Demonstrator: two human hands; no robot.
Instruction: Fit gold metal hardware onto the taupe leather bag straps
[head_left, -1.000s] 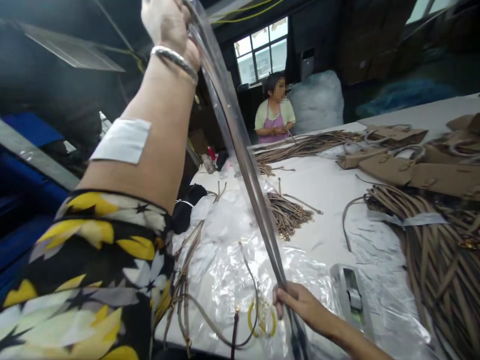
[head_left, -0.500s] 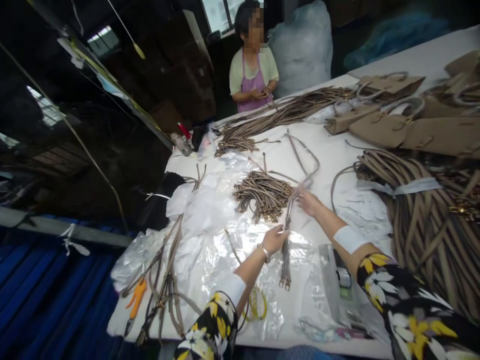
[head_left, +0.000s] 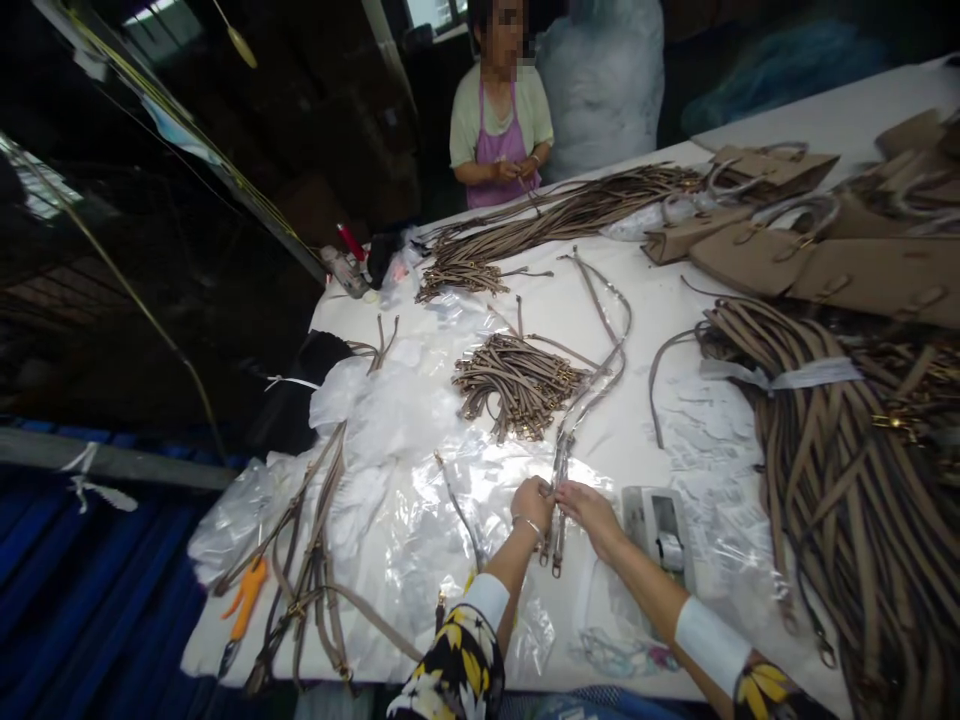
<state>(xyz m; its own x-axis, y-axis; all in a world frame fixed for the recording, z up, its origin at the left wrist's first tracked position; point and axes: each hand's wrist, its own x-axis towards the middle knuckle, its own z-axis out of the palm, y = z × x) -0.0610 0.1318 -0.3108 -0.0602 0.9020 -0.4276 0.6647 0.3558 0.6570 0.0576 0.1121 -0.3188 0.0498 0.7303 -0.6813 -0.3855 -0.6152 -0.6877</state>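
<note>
A long brown bag strap (head_left: pixel 564 440), doubled over and partly inside a clear plastic sleeve, runs from the middle of the table down toward me. Its metal clasps point to the near edge. My left hand (head_left: pixel 532 502) is closed round the strap from the left, a little above the clasps. From the other side my right hand (head_left: pixel 591 513) pinches the strap at the same height, its fingertips meeting the left hand. Just beyond lies a pile of short brown straps (head_left: pixel 517 382) with gold-coloured fittings. Clear plastic sleeves (head_left: pixel 420 540) are spread out left of my hands.
On the right are a thick tied bundle of straps (head_left: pixel 832 470), brown handbags (head_left: pixel 810 250) and a grey device (head_left: pixel 660 530). Orange-handled cutters (head_left: pixel 246 600) lie beside loose straps (head_left: pixel 315 560) at left. Across the table, a person in a purple apron (head_left: pixel 501 150) stands near more straps (head_left: pixel 570 220).
My right hand has slid down the sleeved strap toward me and now meets my left hand. The strap's upper part lies lower on the table. The view has shifted slightly.
</note>
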